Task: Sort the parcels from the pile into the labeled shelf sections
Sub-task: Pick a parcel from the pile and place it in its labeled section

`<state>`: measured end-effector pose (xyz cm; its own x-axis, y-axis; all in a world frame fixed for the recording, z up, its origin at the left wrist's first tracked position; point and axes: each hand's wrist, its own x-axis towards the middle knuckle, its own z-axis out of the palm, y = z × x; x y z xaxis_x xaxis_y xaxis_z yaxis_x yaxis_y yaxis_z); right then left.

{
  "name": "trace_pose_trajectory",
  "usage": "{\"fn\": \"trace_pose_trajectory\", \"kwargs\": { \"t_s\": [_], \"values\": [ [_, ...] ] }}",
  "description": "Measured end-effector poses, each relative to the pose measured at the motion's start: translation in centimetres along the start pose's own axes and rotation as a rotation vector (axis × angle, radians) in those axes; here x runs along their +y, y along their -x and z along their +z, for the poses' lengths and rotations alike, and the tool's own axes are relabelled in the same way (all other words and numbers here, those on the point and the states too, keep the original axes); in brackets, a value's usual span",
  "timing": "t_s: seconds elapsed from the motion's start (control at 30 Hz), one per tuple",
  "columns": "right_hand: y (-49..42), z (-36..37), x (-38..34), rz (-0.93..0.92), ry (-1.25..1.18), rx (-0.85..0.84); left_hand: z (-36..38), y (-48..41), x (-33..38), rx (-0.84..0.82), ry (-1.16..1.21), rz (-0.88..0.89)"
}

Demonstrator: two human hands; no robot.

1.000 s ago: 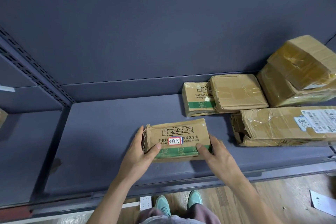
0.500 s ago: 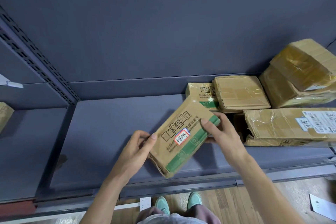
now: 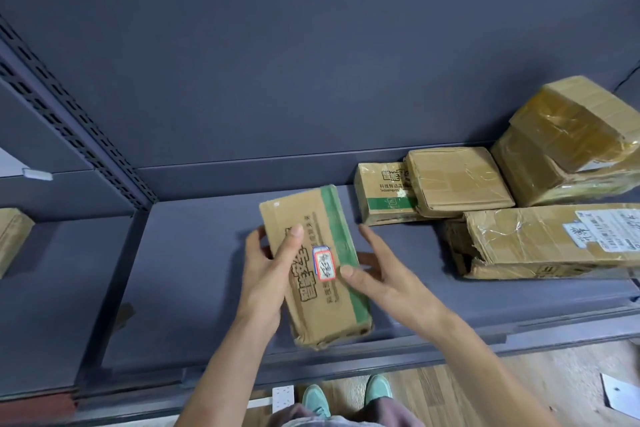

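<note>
A brown cardboard parcel (image 3: 304, 215) with a green stripe and a red-framed handwritten label is held just above the dark grey shelf (image 3: 194, 270), its long side pointing away from me. My left hand (image 3: 266, 274) grips its left side, thumb on top and fingers underneath. My right hand (image 3: 388, 274) holds the right edge, thumb on the green stripe, fingers reaching under and beside it, index finger stretched out.
At the shelf's right lie a small green-striped box (image 3: 381, 194), a flat taped box (image 3: 457, 180), a long torn box (image 3: 540, 239) and stacked taped boxes (image 3: 568, 139). A slotted upright (image 3: 69, 121) divides off the left section, which holds another parcel (image 3: 12, 236). Paper (image 3: 620, 395) lies on the floor.
The parcel has been lifted off the shelf and turned from lying crosswise to lengthwise. Both hands moved with it, the left now gripping its side.
</note>
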<state>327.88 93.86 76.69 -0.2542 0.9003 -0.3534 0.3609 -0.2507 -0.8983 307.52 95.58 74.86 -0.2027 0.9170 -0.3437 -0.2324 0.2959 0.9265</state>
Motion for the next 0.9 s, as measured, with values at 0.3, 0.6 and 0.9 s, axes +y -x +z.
{"fn": "trace_pose_trajectory", "kwargs": {
  "t_s": [0.3,0.6,0.9],
  "values": [
    [2.1,-1.4,2.2,-0.041,-0.238,0.019,-2.3,-1.1,0.8,-0.014,0.040,0.058],
    [0.4,-3.5,1.9,-0.083,-0.263,0.415,-3.5,1.4,-1.1,-0.342,-0.194,0.010],
    [0.3,-0.8,3.3,-0.023,-0.077,0.284,-3.0,2.3,-2.6,-0.170,-0.277,0.091]
  ]
}}
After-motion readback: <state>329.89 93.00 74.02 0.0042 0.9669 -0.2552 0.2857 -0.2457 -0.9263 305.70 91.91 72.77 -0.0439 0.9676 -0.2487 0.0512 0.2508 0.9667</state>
